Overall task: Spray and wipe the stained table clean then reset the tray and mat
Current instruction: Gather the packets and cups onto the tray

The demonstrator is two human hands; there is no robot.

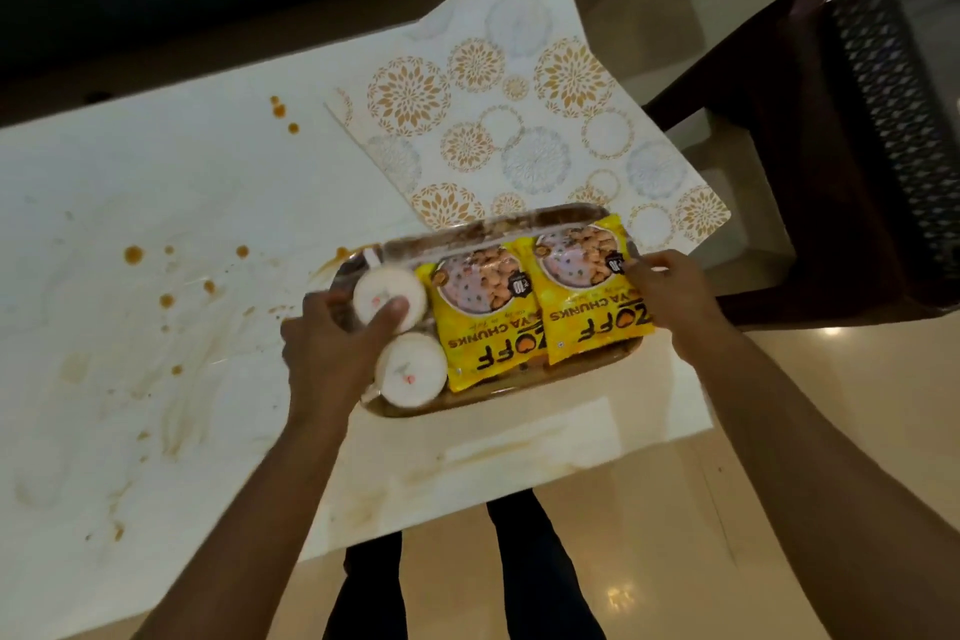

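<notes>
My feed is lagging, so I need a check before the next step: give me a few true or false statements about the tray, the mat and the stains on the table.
1. Both hands, left hand and right hand, grip the tray. True.
2. The tray carries two yellow packets and two white cups. True.
3. The table is already wiped clean. False: orange-brown stains still mark it.
4. The patterned mat lies under the whole tray. False: only the tray's far edge overlaps it.
5. A spray bottle stands on the table. False: none is in view.

One tray, two yellow packets, two white cups, one mat, one table, one chair, two hands.
</notes>
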